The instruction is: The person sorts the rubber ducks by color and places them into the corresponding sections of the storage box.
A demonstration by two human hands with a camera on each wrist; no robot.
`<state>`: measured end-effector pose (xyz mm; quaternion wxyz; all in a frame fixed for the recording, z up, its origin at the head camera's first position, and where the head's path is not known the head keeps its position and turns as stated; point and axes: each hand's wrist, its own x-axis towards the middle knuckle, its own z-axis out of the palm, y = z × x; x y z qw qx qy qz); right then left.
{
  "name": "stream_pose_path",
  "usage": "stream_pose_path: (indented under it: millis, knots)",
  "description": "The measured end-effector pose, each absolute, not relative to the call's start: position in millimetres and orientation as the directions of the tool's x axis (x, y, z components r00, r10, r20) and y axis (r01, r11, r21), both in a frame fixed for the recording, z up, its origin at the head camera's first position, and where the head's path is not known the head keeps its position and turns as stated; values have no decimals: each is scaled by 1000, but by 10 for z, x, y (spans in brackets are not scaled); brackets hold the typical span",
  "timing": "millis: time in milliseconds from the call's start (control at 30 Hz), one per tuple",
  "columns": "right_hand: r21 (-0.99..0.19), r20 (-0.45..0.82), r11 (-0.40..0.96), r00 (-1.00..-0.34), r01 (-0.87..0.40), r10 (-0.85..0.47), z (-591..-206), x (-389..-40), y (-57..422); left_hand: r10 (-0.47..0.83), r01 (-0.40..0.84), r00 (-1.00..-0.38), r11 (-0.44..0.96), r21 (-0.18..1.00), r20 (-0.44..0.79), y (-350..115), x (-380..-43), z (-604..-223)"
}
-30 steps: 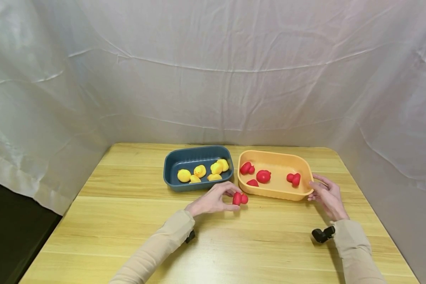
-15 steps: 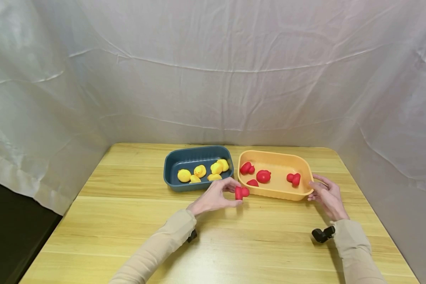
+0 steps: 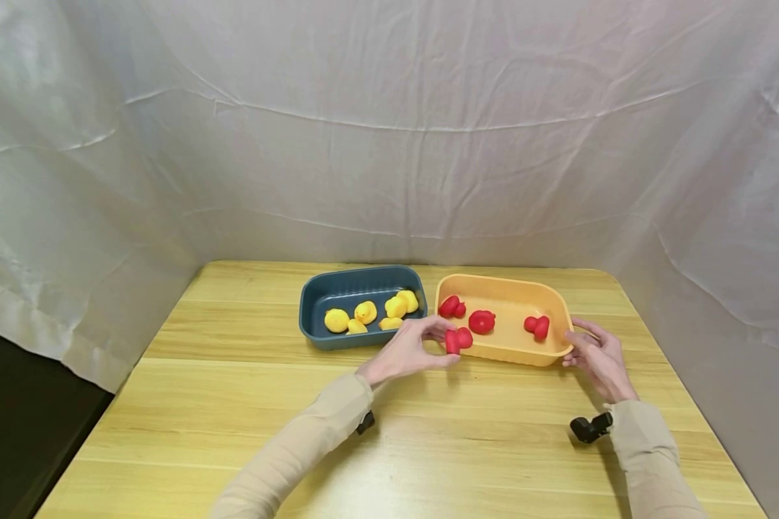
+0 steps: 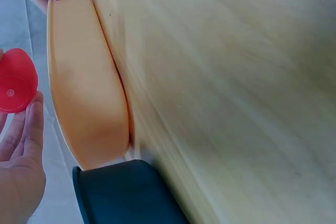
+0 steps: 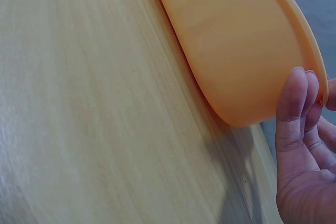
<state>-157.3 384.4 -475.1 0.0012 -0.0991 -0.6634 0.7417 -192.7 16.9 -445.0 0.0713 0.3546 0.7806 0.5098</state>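
My left hand [image 3: 405,353] pinches a red rubber duck [image 3: 452,343] between thumb and fingers, held up over the near left rim of the orange bin [image 3: 513,353]. In the left wrist view the round flat base of this duck [image 4: 18,85] faces the camera. My right hand [image 3: 600,360] grips the bin's right end, thumb at the rim and fingers [image 5: 292,95] against the outer wall. Inside the bin lie a red duck [image 3: 451,306] at the left, another red duck [image 3: 482,321] near the middle and a third red duck [image 3: 537,328] at the right.
Left of the orange bin, close beside it, stands a dark blue bin [image 3: 318,340] with several yellow ducks [image 3: 366,312] in it. Both are on a wooden table [image 3: 467,447]. A pale curtain [image 3: 389,180] hangs behind the table and along its sides.
My left hand has moved right and a little away from me with the red duck, from before the bins to the orange bin's rim. The right hand and both bins stayed put.
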Motion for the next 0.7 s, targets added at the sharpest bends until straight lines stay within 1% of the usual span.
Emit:
stream_pose_path:
  millis: [200, 500, 700]
  knots:
    - [-984, -146, -120, -981, 130, 131, -4743, -1570, 3843, 638, 499, -735, 280, 820, 230, 276, -1962, -4414]
    - [-985, -143, -116, -981, 128, 128, -4752, -1574, 3850, 635, 495, -740, 287, 820, 224, 451, -2006, -4378]
    - [-984, -146, -119, -981, 131, 128, -4749, -1574, 3850, 631, 461, -749, 278, 843, 202, 550, -2022, -4359]
